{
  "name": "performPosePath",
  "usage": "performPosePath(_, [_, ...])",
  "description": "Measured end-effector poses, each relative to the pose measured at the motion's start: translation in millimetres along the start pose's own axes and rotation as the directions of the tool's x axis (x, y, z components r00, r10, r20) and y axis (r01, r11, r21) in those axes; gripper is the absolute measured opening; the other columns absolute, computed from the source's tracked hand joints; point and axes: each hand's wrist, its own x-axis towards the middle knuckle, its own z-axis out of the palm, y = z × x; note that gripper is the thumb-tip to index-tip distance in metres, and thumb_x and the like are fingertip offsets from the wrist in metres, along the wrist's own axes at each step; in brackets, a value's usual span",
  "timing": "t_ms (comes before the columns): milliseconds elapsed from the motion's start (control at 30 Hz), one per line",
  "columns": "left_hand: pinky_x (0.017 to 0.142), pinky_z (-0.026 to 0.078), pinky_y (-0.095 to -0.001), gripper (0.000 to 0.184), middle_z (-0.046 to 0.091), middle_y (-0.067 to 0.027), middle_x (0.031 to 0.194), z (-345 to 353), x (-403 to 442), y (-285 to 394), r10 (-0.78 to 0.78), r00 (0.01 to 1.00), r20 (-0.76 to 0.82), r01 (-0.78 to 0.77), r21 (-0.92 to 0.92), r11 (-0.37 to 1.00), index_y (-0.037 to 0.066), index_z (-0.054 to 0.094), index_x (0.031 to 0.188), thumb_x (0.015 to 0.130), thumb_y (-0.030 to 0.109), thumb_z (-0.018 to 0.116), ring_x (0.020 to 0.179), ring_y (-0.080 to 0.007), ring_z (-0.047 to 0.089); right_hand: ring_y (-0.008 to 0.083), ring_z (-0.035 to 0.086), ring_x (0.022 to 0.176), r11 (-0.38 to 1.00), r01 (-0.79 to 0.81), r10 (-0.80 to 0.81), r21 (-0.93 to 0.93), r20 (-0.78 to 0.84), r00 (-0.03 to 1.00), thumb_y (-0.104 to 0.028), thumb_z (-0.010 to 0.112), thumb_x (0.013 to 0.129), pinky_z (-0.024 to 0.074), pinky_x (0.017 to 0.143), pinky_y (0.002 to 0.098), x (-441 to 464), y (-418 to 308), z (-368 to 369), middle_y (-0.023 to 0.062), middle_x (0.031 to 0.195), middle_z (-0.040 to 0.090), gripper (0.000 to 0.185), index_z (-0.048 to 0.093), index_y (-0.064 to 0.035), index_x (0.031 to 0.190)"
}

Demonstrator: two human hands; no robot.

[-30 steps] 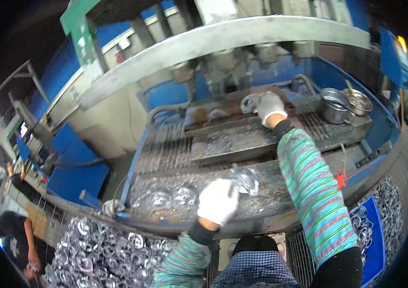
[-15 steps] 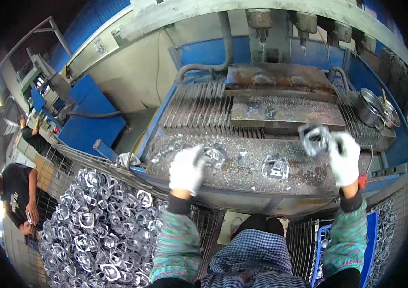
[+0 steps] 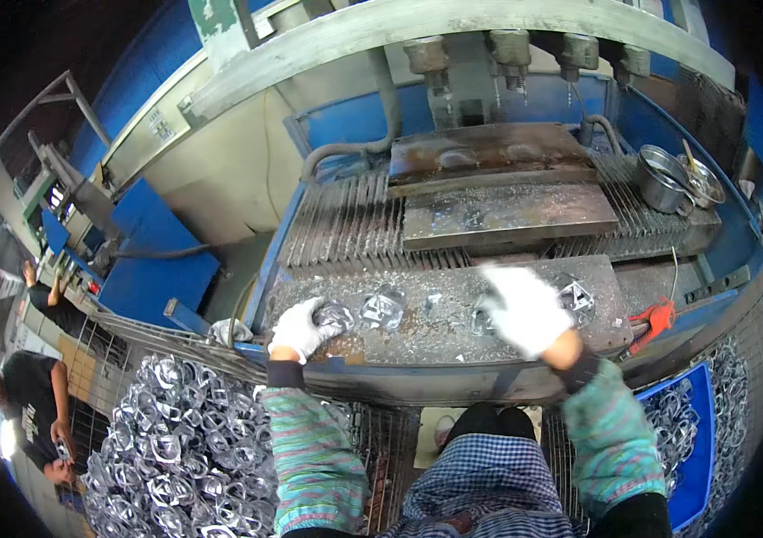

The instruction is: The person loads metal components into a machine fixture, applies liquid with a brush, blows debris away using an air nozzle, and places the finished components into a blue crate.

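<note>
My left hand point(image 3: 297, 332), in a white glove, has its fingers curled round a shiny cast-metal part point(image 3: 335, 318) at the left end of the worktop. Just right of it a second metal casting point(image 3: 383, 307) lies loose on the worktop. My right hand point(image 3: 527, 309), also gloved and smeared by motion, is over the middle of the worktop. Beside its fingertips is a partly hidden casting point(image 3: 482, 319); whether the fingers grip it is unclear. Another casting point(image 3: 575, 301) rests to the right of that hand.
The metal worktop point(image 3: 417, 345) is strewn with chips. Behind it stand a stepped steel block point(image 3: 507, 211) and overhead drill heads point(image 3: 509, 56). A red-handled tool point(image 3: 655, 321) and a pot point(image 3: 664, 179) are at right. Castings point(image 3: 175, 448) heap at left; a blue bin point(image 3: 700, 457) holds more. A co-worker point(image 3: 36, 403) is at far left.
My right hand has moved left from the raised casting it held; a casting now lies at the right. My left hand has shifted left and closed round a casting. The camera view has turned.
</note>
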Motion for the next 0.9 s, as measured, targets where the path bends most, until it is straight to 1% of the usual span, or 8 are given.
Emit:
performPosePath(300, [0.085, 0.045, -0.0312, 0.063, 0.06, -0.0162, 0.106, -52.3, 63.5, 89.7, 0.05, 0.943, -0.329, -0.18, -0.377, 0.909, 0.0, 0.054, 0.114, 0.063, 0.028, 0.076, 0.096, -0.023, 0.059, 0.0357, 0.056, 0.095, 0.997, 0.045, -0.069, 0.055, 0.597, 0.799, -0.031, 0.068, 0.07, 0.0488, 0.078, 0.0422, 97.8, -83.4, 109.6, 0.0201, 0.103, 0.055, 0.05, 0.049, -0.0033, 0.109])
performPosePath(433, [0.085, 0.045, -0.0314, 0.059, 0.061, -0.0183, 0.105, -52.9, 138.3, 151.0, 0.253, 0.938, -0.239, -0.34, -0.481, 0.808, -0.001, 0.056, 0.112, 0.066, 0.03, 0.074, 0.096, -0.0249, 0.059, 0.0348, 0.057, 0.093, 0.965, 0.257, -0.256, 0.054, 0.411, 0.875, -0.017, 0.066, 0.069, 0.05, 0.074, 0.0417, 77.9, -81.5, 99.8, 0.0199, 0.095, 0.058, 0.039, 0.051, -0.0028, 0.102])
performPosePath(567, [0.083, 0.045, -0.0274, 0.054, 0.063, -0.0162, 0.103, -34.0, 206.8, 197.4, 0.437, 0.865, -0.248, -0.481, -0.163, 0.861, 0.002, 0.054, 0.116, 0.07, 0.025, 0.068, 0.095, -0.0231, 0.061, 0.0395, 0.055, 0.095, 0.898, -0.26, 0.054, 0.354, 0.498, 0.865, -0.029, 0.054, 0.081, 0.0475, 0.08, 0.0404, 53.2, -69.9, 91.5, 0.0257, 0.105, 0.055, 0.044, 0.048, -0.0016, 0.115])
performPosePath(700, [0.084, 0.045, -0.0288, 0.048, 0.061, -0.0154, 0.106, -13.6, 249.5, 206.9, 0.469, 0.865, -0.178, -0.493, -0.13, 0.86, 0.005, 0.057, 0.114, 0.072, 0.026, 0.066, 0.098, -0.0265, 0.059, 0.0376, 0.055, 0.1, 0.873, 0.193, -0.36, 0.448, 0.324, 0.875, -0.032, 0.049, 0.085, 0.0461, 0.083, 0.0345, 45.8, -53.9, 89.3, 0.0236, 0.11, 0.055, 0.047, 0.047, 0.0048, 0.115])
performPosePath(767, [0.085, 0.045, -0.0299, 0.045, 0.06, -0.0146, 0.107, -12.2, 256.4, 210.6, 0.447, 0.885, -0.126, -0.461, -0.118, 0.879, 0.007, 0.059, 0.112, 0.072, 0.029, 0.065, 0.099, -0.0277, 0.058, 0.0317, 0.053, 0.105, 0.905, 0.026, -0.224, 0.424, 0.425, 0.877, -0.032, 0.044, 0.088, 0.0429, 0.087, 0.0327, 47.3, -56.4, 93.8, 0.0157, 0.117, 0.054, 0.043, 0.049, 0.0008, 0.115])
performPosePath(800, [0.084, 0.045, -0.0282, 0.046, 0.061, -0.0144, 0.107, -16.0, 253.6, 214.0, 0.431, 0.898, -0.086, -0.439, -0.118, 0.891, 0.006, 0.058, 0.113, 0.072, 0.026, 0.067, 0.098, -0.0258, 0.059, 0.0292, 0.052, 0.105, 0.39, -0.56, -0.017, 0.731, 0.614, 0.789, -0.031, 0.042, 0.089, 0.0419, 0.088, 0.0335, 48.7, -63.8, 88.9, 0.0138, 0.118, 0.054, 0.041, 0.049, 0.0006, 0.114])
performPosePath(867, [0.081, 0.045, -0.0252, 0.047, 0.063, -0.0124, 0.105, -16.9, 256.1, 215.7, 0.413, 0.911, -0.021, -0.412, -0.119, 0.903, 0.006, 0.057, 0.114, 0.072, 0.021, 0.07, 0.093, -0.0193, 0.061, 0.0266, 0.052, 0.105, -0.403, -0.751, -0.025, 0.523, 0.814, 0.58, -0.03, 0.04, 0.089, 0.0408, 0.089, 0.0342, 50.0, -63.6, 98.4, 0.0118, 0.119, 0.053, 0.04, 0.05, 0.0005, 0.113])
performPosePath(900, [0.081, 0.045, -0.0252, 0.047, 0.063, -0.0124, 0.105, -16.8, 258.5, 215.1, 0.414, 0.91, -0.019, -0.413, -0.117, 0.903, 0.006, 0.057, 0.114, 0.072, 0.021, 0.07, 0.093, -0.0193, 0.061, 0.0267, 0.047, 0.109, -0.335, -0.774, -0.118, 0.538, 0.791, 0.601, -0.031, 0.034, 0.091, 0.0374, 0.092, 0.035, 49.7, -55.3, 124.7, 0.0108, 0.124, 0.049, 0.042, 0.048, -0.0015, 0.117])
